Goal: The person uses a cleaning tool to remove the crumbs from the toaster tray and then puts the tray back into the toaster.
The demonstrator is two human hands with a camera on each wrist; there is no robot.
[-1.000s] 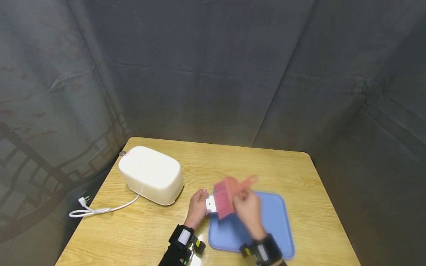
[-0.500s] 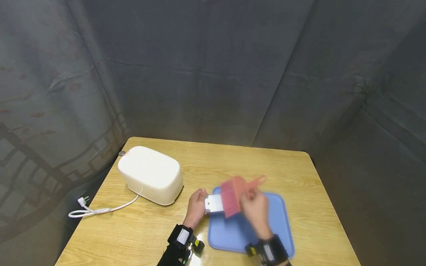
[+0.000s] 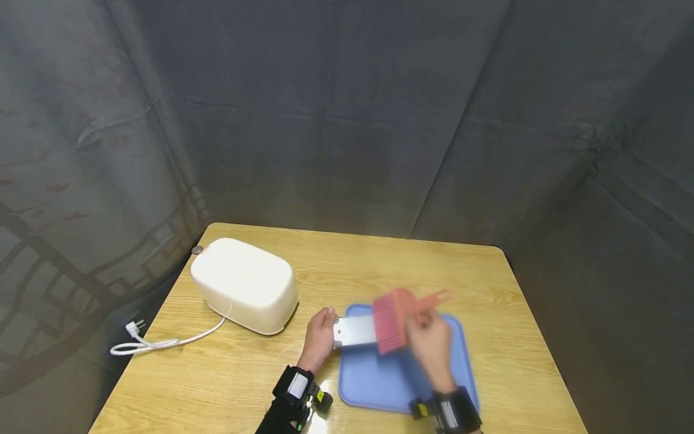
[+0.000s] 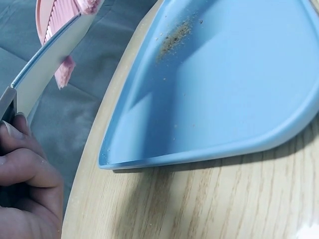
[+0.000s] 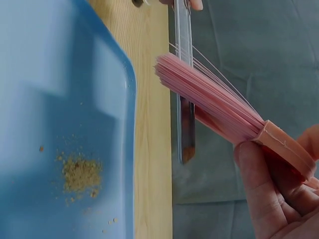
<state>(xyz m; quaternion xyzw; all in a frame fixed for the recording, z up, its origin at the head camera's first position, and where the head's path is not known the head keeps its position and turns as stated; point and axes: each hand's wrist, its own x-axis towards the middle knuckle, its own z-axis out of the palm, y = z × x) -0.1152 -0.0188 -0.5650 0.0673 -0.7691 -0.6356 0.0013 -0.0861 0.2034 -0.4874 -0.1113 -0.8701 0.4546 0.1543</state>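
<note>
My left hand pinches one end of a flat silver crumb tray, which reaches out over the blue tray. By its orange handle, a small brush with pink bristles is gripped in my right hand. Its bristles lie across the crumb tray's surface in the right wrist view, and they cover the far end in the head view. Brown residue shows near that far end. Below, a small heap of brown crumbs lies in the blue tray, with loose specks around it.
A white rounded appliance, like a toaster, stands on the table's left side. Its white cord ends in a plug past the left edge. A small round object sits at the back left corner. Grey cloth hangs behind the table.
My right hand and the brush have moved right along the crumb tray, from near my left hand toward its far end, uncovering more metal. My left hand stays nearly in place.
</note>
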